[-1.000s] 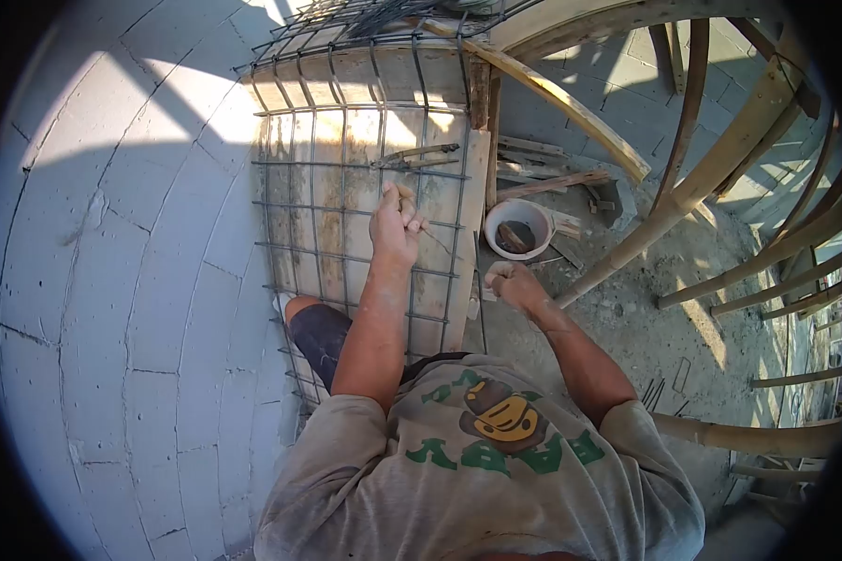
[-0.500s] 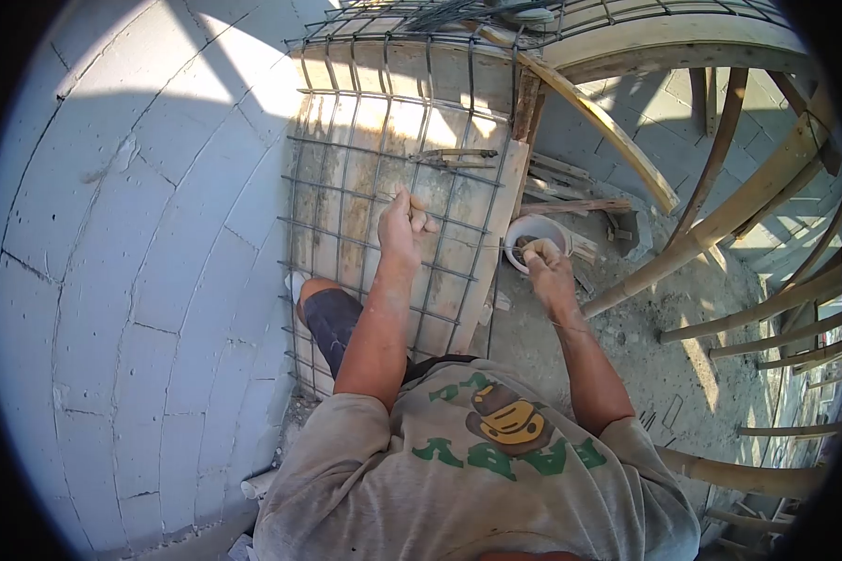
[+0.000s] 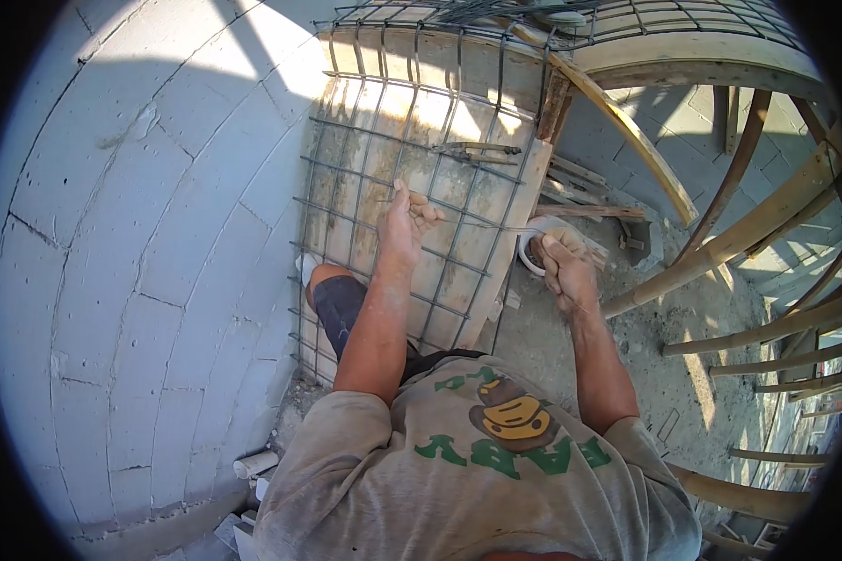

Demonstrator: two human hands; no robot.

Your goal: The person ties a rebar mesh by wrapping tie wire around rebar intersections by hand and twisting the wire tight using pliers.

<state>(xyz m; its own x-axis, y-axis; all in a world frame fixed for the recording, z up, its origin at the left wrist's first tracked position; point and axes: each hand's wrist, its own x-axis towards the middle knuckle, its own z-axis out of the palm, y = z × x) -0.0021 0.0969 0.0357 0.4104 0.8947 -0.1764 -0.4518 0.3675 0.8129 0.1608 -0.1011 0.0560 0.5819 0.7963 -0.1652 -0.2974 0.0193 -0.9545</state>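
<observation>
A thin tie wire (image 3: 485, 224) runs between my two hands above a steel rebar mesh (image 3: 402, 136). My left hand (image 3: 406, 224) is over the mesh, fingers curled and pinching the wire's left part. Further right, my right hand (image 3: 569, 264) is closed around the other end, beside a round white bucket (image 3: 528, 254) that it partly covers. A pair of pliers (image 3: 482, 150) lies on the mesh beyond my hands. Boards (image 3: 492, 280) lie beneath the bars.
A pale block wall (image 3: 150, 280) rises on the left. Curved timber poles (image 3: 692, 266) and a slanting wooden strip (image 3: 631, 136) stand on the right. Scrap wood (image 3: 594, 209) lies behind the bucket. More rebar mesh (image 3: 692, 23) spans the top.
My right hand has moved right, away from over the bucket, drawing the wire out longer. My left hand stays nearly in place in view. The view has shifted slightly.
</observation>
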